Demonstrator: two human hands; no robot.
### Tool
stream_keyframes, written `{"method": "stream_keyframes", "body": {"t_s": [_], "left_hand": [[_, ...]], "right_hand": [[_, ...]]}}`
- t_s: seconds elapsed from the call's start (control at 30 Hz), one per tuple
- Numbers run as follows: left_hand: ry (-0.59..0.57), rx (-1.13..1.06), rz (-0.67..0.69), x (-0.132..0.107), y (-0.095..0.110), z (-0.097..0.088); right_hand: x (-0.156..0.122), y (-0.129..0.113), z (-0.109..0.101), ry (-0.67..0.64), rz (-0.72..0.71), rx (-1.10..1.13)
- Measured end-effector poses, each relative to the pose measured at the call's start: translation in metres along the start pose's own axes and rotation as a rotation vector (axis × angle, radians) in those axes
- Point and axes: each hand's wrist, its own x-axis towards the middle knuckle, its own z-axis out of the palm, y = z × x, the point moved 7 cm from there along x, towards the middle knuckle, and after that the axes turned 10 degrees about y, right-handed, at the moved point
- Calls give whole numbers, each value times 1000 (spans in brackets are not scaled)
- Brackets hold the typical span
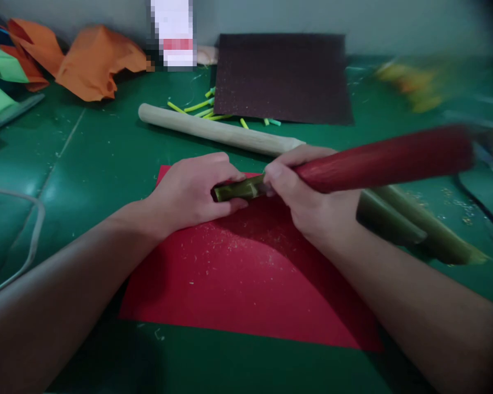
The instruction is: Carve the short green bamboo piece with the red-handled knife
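In the head view my left hand (197,189) is closed around a short green bamboo piece (236,190) with a visible node, just above a red sheet (238,290). My right hand (299,191) grips a tool with a thick red handle (386,158), which points back to the right and slightly up. Its working end meets the bamboo near my right fingertips, but those fingers hide its shape. Pale shavings and dust lie scattered over the red sheet.
Behind my hands lies a pale wooden stick (213,128). Beyond it are a dark sheet (283,79) and yellow-green short sticks (197,108). Orange crumpled material (94,63) sits at the far left. Cut bamboo lengths (431,230) rest right of my right forearm.
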Motion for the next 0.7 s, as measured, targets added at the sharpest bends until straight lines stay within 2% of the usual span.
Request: {"method": "stream_keyframes", "body": {"t_s": [0.1, 0.27, 0.5, 0.57, 0.7], "left_hand": [[-22, -6, -7, 0, 0, 1], [5, -9, 0, 0, 0, 0], [9, 0, -6, 0, -1, 1], [12, -3, -7, 0, -1, 0], [10, -17, 1, 0, 0, 0]], "right_hand": [[1, 3, -4, 55, 49, 5], [2, -2, 5, -145, 0, -107], [1, -6, 9, -200, -68, -94], [0, -5, 8, -165, -63, -86], [2, 3, -3, 32, 52, -32]]}}
